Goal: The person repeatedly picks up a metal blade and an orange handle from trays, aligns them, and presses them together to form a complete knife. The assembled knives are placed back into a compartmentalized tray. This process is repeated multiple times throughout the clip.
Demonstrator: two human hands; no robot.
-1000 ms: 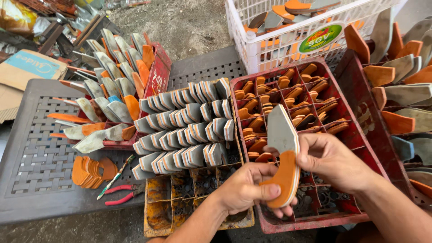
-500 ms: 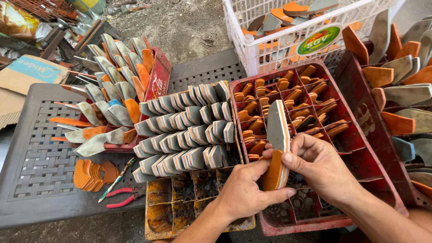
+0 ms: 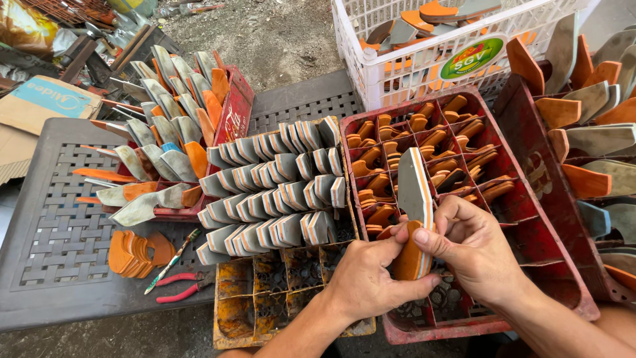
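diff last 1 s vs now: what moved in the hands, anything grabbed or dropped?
The knife turned in the grip: a second ago its flat blade face and orange handle faced the camera, now it stands edge-on, blade up. The right hand shifted its thumb onto the handle side; the left hand closed in from below. Nothing was let go. The red crate, the rows of stacked blades and the pliers stayed put.

Both hands (image 3: 424, 265) grip a grey-bladed, orange-handled knife (image 3: 412, 212) (blade up) over a red crate (image 3: 530, 219).
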